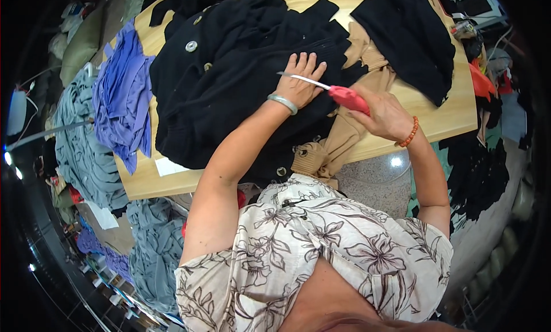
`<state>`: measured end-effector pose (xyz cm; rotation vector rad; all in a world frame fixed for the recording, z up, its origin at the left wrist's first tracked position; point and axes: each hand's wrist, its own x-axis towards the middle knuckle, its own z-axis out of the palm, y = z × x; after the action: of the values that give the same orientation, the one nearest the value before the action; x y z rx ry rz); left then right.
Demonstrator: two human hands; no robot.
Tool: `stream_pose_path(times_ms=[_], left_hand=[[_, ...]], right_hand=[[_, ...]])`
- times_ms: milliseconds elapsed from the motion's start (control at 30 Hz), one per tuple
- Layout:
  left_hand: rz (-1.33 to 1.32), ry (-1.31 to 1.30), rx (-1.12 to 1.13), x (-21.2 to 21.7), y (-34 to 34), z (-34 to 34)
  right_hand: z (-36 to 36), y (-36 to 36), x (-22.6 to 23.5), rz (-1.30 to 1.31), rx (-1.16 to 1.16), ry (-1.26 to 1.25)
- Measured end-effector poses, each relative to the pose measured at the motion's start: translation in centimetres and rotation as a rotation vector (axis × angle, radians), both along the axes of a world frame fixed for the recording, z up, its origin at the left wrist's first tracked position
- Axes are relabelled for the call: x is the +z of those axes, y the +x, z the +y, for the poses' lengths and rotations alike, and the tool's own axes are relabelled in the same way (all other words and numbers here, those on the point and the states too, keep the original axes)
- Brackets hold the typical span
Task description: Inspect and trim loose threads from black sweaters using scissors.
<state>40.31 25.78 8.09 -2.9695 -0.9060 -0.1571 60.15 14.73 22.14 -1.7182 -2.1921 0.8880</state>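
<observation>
My left hand [300, 85] lies flat on a black knit garment [229, 96], fingers stretched out. In my right hand [390, 115] is a red-handled tool with a slim pointed metal blade [347, 98], perhaps scissors seen edge-on. Its blade crosses over the back of my left hand, pointing left. Large round buttons [191, 46] show on the black garment. A tan knit piece with ribbed cuffs [344, 134] lies beside it, under my right hand and partly covered by the black knit.
Another black garment [407, 39] covers the right of the wooden table [163, 185]. Purple garments [123, 91] hang over its left edge, beside piled grey-green clothes [80, 142]. More black cloth [476, 171] lies low at the right. A white paper [170, 166] rests near the front edge.
</observation>
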Motion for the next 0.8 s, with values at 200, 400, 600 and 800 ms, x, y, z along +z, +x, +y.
stream_pose_path(times_ms=[200,400,600,800], left_hand=[[-0.075,-0.032,-0.060,-0.5,-1.4,0.3],[-0.193,0.165,0.158,8.1,-9.5,-3.7],[-0.276,0.017,0.484,8.7,-23.7,-4.7],[-0.427,0.024,0.643,8.9,-27.4,-5.5]], right_hand=[[2.5,-8.7,3.6,-0.015,0.288,0.046],[1.4,-8.5,4.6,-0.015,0.201,0.065],[0.0,-11.5,5.6,-0.071,0.221,-0.069],[-0.1,-15.4,4.5,0.088,0.255,-0.055]])
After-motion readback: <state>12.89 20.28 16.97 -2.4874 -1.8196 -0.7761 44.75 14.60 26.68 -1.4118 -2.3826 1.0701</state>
